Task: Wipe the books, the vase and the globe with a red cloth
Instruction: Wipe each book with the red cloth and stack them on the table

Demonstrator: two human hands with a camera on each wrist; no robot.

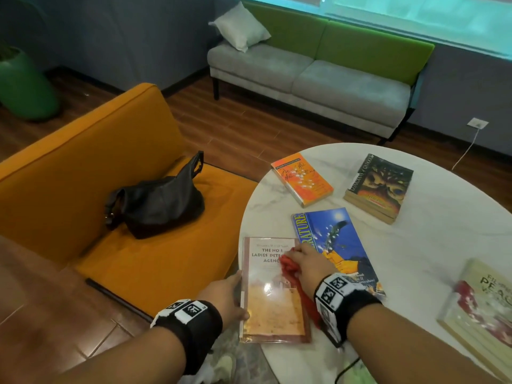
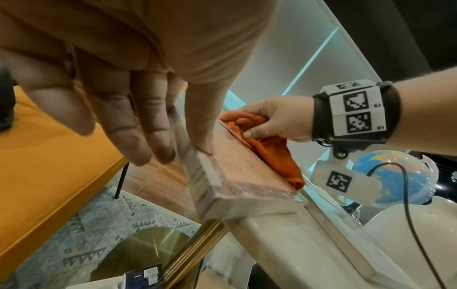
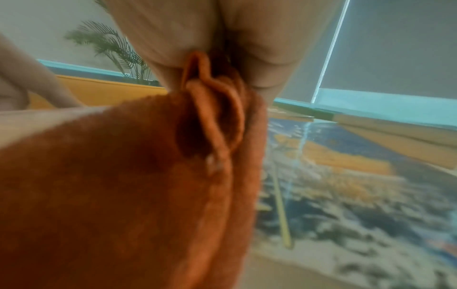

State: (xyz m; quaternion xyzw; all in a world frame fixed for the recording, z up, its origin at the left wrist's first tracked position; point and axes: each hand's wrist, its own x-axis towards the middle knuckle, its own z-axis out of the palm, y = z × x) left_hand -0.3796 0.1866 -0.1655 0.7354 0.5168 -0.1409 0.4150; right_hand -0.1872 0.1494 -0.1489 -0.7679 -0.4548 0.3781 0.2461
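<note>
- The right hand (image 1: 300, 266) has the red cloth (image 1: 289, 268) bunched in its curled fingers and presses it onto the cover of the pink-bordered book (image 1: 273, 293), towards that book's right edge.
- The cloth's loose end trails down along the book's right side towards the near edge of the table (image 1: 415, 239).
- The left hand (image 1: 225, 296) steadies that same book: fingers straight down its left spine edge, thumb (image 2: 201, 125) lying on the cover near the corner.
- The book sits at the near left rim of the white marble table, its near corner poking out past the rim.
- Just to its right, touching or slightly under it, lies the blue literature book (image 1: 336, 245).
- Further back: an orange book (image 1: 302, 178) on the left, a dark-covered book (image 1: 379, 187) to its right, well apart.
- At the near right edge, a cream book (image 1: 482, 309) lies flat.
- From the left wrist view, the globe (image 2: 393, 176) shows behind the right wrist.
- Beside the table on the left, a black bag (image 1: 155, 200) rests on the orange sofa (image 1: 69, 173).
</note>
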